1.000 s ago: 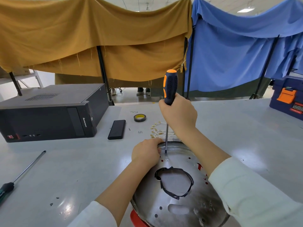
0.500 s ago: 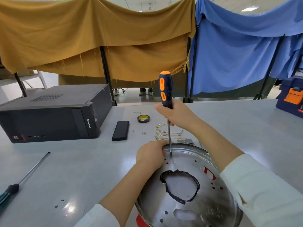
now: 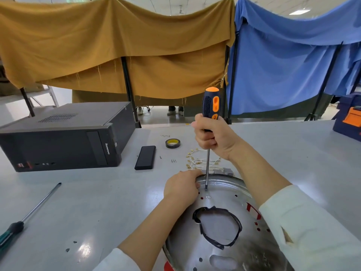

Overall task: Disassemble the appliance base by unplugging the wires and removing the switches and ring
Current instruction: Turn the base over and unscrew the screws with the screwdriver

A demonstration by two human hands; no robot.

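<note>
two white sleeves come in from the bottom edge, reaching over the appliance base (image 3: 218,249), a round silver metal pan lying on the grey table (image 3: 97,202) right in front of the person. its sheet metal has small holes and a large opening in the middle edged with black tape (image 3: 216,227); a bit of red shows under its near rim.

the left hand (image 3: 180,189) rests on the base's far-left rim with its fingers curled over the edge, gripping the metal. just beside it the tip of the screwdriver (image 3: 210,122) stands upright on the base, near the far rim. the right hand (image 3: 212,136) is clenched around the lower part of the black and orange handle, above the bare shaft.

just beyond the base lies a loose bunch of white wires (image 3: 199,160) with brass terminals, and a small grey part (image 3: 227,170) touches the base's far rim. a few small screws (image 3: 173,160) sit near them. further back are a black flat box (image 3: 145,157) and a roll of tape (image 3: 172,143) with a yellow core.

to the left, a second screwdriver (image 3: 27,216) with a dark green handle lies flat, well apart from the base. behind it stands a black computer case (image 3: 64,137).

at the back hang a mustard cloth (image 3: 117,45) and a blue cloth (image 3: 293,55) on black poles. a blue and orange toolbox (image 3: 351,118) sits at the right edge.
</note>
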